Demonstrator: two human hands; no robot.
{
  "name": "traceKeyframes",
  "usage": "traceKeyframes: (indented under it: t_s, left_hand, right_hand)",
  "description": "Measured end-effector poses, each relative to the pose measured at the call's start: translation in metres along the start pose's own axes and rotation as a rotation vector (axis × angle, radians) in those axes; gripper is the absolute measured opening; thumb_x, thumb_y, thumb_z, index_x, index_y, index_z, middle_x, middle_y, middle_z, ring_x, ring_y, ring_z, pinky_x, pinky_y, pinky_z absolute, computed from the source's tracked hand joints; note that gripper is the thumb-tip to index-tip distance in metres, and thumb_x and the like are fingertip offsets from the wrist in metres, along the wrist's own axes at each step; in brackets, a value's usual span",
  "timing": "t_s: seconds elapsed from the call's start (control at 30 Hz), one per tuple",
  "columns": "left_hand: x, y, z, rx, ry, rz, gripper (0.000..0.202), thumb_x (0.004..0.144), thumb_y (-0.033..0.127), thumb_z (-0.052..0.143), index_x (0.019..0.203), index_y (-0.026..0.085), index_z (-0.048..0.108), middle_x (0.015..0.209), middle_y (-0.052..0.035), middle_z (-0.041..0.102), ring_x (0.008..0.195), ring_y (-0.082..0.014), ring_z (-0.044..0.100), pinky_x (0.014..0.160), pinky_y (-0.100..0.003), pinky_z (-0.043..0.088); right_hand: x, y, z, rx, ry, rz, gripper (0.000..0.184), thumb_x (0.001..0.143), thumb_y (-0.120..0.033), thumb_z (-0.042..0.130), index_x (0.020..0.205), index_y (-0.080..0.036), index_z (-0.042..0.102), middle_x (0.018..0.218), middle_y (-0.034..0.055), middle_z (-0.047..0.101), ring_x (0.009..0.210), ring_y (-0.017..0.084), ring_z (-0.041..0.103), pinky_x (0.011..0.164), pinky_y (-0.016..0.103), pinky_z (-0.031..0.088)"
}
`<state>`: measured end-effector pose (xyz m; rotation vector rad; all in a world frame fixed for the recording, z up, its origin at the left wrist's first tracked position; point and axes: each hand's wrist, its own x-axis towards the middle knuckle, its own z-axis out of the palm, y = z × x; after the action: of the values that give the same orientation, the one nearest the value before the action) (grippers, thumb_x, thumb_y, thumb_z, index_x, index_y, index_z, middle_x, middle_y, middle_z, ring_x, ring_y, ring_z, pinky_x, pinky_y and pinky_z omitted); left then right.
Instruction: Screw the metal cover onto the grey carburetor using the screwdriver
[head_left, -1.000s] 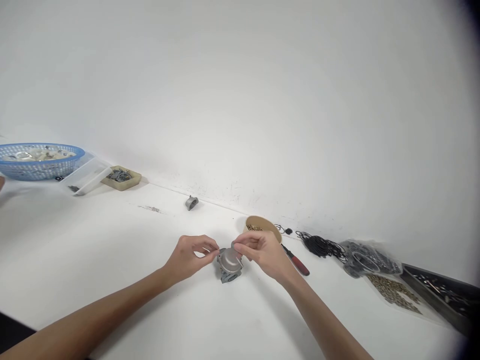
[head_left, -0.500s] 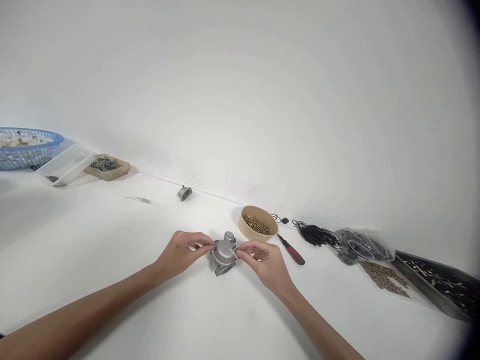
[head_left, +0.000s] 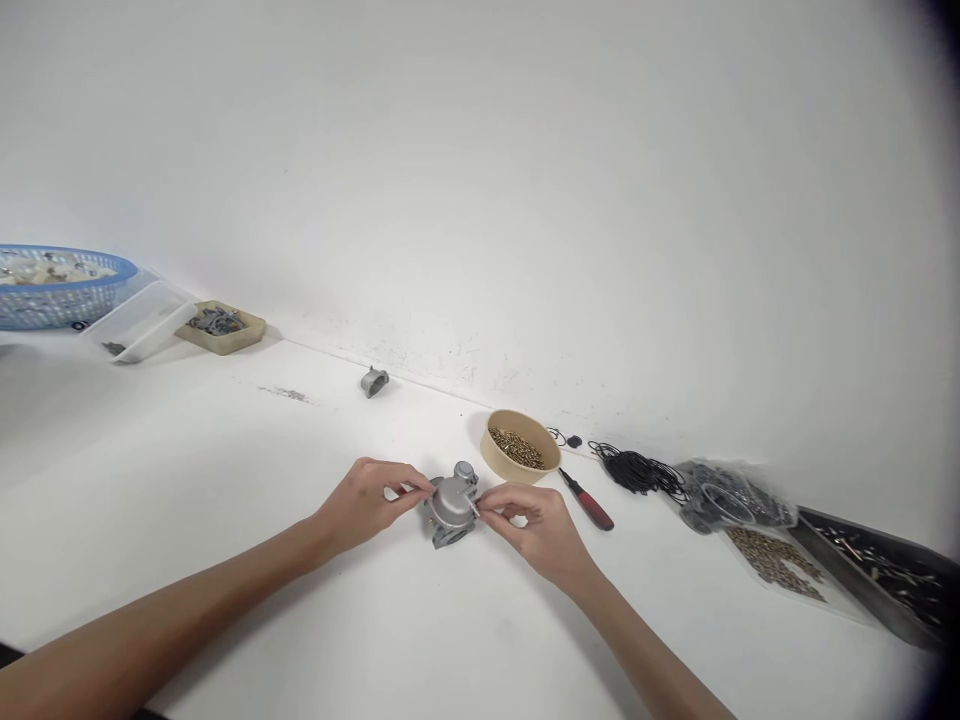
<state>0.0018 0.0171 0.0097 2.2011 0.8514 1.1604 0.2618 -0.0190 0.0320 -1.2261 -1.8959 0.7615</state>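
Left hand [head_left: 371, 502]: narrow, with thumb and forefinger tips pinched on the left edge of a grey metal casting [head_left: 452, 503]. Right hand [head_left: 536, 525]: narrow, with fingertips pinched on the right edge of the same casting. Whether a small part sits between the fingertips of either hand cannot be told. The casting rests on the white tabletop [head_left: 172, 470], between the two hands, domed face upward. A round boss [head_left: 464, 468] projects from its far side; a flanged portion shows at its near side.

Beyond the right hand stands a tan bowl [head_left: 517, 470], holding small brass-coloured parts [head_left: 517, 448]. A red-handled tool [head_left: 592, 508] lies just beside the bowl, its dark narrow end directed toward it. Farther right, in sequence: a coil of black cord [head_left: 636, 470], a clear plastic bag [head_left: 739, 495] containing dark parts, a spread of small brass-coloured pieces [head_left: 776, 562], and a dark tray [head_left: 847, 575] containing loose pieces too small to identify.

Beyond the casting and to its left, near the foot of the white wall [head_left: 480, 200], lies a small grey metal cup [head_left: 373, 382], its opening turned sideways. At the far left, a tan tray [head_left: 234, 344] carries grey metal parts. Next to it, a translucent container [head_left: 161, 328] sits tilted, near a blue perforated basket [head_left: 112, 278] with mixed contents.
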Motion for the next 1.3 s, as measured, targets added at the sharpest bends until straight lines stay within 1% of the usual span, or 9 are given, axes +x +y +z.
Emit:
traceKeyframes:
  t_s: [0.17,0.3,0.4,0.53,0.7,0.93,1.03,1.17,1.3]
  left_hand:
    - [-0.003,-0.006,0.000,0.065,0.012,0.095,0.018,0.095,0.021,0.058,0.091,0.021,0.076,0.086,-0.0007,0.080,0.067,-0.0135,0.070,0.058,-0.022,0.055]
    - [-0.004,-0.009,0.001,0.088,-0.002,0.178,0.021,0.097,0.018,0.053,0.094,0.020,0.074,0.090,-0.0034,0.079,0.069,-0.0139,0.070,0.055,-0.023,0.051]
    - [-0.004,-0.007,0.001,0.067,-0.034,0.153,0.020,0.097,0.017,0.053,0.096,0.020,0.073,0.092,-0.0043,0.077,0.075,-0.0142,0.069,0.063,-0.024,0.055]
    - [-0.007,0.003,0.004,0.032,-0.079,0.032,0.022,0.091,0.027,0.064,0.112,0.022,0.064,0.107,-0.0057,0.072,0.095,-0.0191,0.069,0.077,-0.030,0.060]
    - [-0.010,0.012,0.020,0.118,-0.114,-0.084,0.073,0.076,0.047,0.081,0.136,0.028,0.044,0.133,-0.0098,0.061,0.120,-0.0309,0.062,0.097,-0.045,0.055]
    - [-0.009,0.005,0.035,0.007,-0.125,-0.100,0.062,0.084,0.036,0.074,0.138,0.030,0.044,0.135,-0.0060,0.062,0.111,-0.0252,0.066,0.097,-0.040,0.054]
    - [-0.008,0.003,0.030,-0.032,-0.165,-0.031,0.068,0.081,0.031,0.075,0.140,0.031,0.043,0.137,-0.0057,0.061,0.110,-0.0235,0.067,0.095,-0.037,0.056]
    - [-0.009,0.006,0.020,-0.074,-0.267,0.054,0.070,0.079,0.032,0.078,0.141,0.030,0.047,0.138,-0.0064,0.062,0.114,-0.0235,0.065,0.097,-0.035,0.055]
    - [-0.009,0.010,0.015,-0.077,-0.288,0.107,0.066,0.081,0.037,0.078,0.141,0.026,0.051,0.130,-0.0091,0.068,0.112,-0.0241,0.067,0.095,-0.034,0.055]
  right_hand:
    - [0.001,-0.005,-0.014,-0.094,-0.060,-0.031,0.017,0.090,-0.035,0.066,0.090,-0.023,0.079,0.091,0.0059,0.079,0.078,0.021,0.071,0.064,0.032,0.056]
    - [0.010,-0.004,-0.053,-0.413,0.145,0.045,0.022,0.092,-0.039,0.061,0.092,-0.024,0.076,0.092,0.0056,0.079,0.078,0.022,0.072,0.065,0.033,0.054]
    - [0.017,0.008,-0.087,-0.803,0.193,0.370,0.018,0.090,-0.037,0.058,0.090,-0.025,0.071,0.091,0.0053,0.078,0.085,0.025,0.071,0.068,0.035,0.049]
    - [0.018,0.036,-0.106,-1.019,-0.007,0.712,0.024,0.085,-0.038,0.062,0.102,-0.021,0.063,0.100,0.0103,0.074,0.088,0.028,0.069,0.062,0.033,0.044]
    - [0.014,0.061,-0.099,-1.039,-0.052,0.714,0.025,0.077,-0.020,0.063,0.101,-0.021,0.062,0.099,0.0113,0.071,0.086,0.027,0.069,0.062,0.031,0.041]
    - [0.018,0.020,-0.121,-1.090,0.125,0.731,0.026,0.079,-0.024,0.058,0.105,-0.025,0.061,0.100,0.0113,0.072,0.087,0.030,0.068,0.063,0.034,0.042]
    - [0.011,-0.024,-0.140,-1.024,0.404,0.542,0.021,0.078,-0.030,0.065,0.098,-0.027,0.063,0.090,0.0063,0.075,0.079,0.029,0.068,0.057,0.033,0.042]
    - [-0.003,-0.077,-0.146,-0.799,0.636,0.007,0.021,0.082,-0.027,0.072,0.103,-0.029,0.067,0.082,0.0008,0.075,0.067,0.022,0.070,0.068,0.036,0.050]
    - [-0.010,-0.099,-0.122,-0.534,0.510,-0.442,0.028,0.089,-0.024,0.068,0.116,-0.028,0.066,0.088,0.0037,0.072,0.078,0.022,0.070,0.074,0.035,0.056]
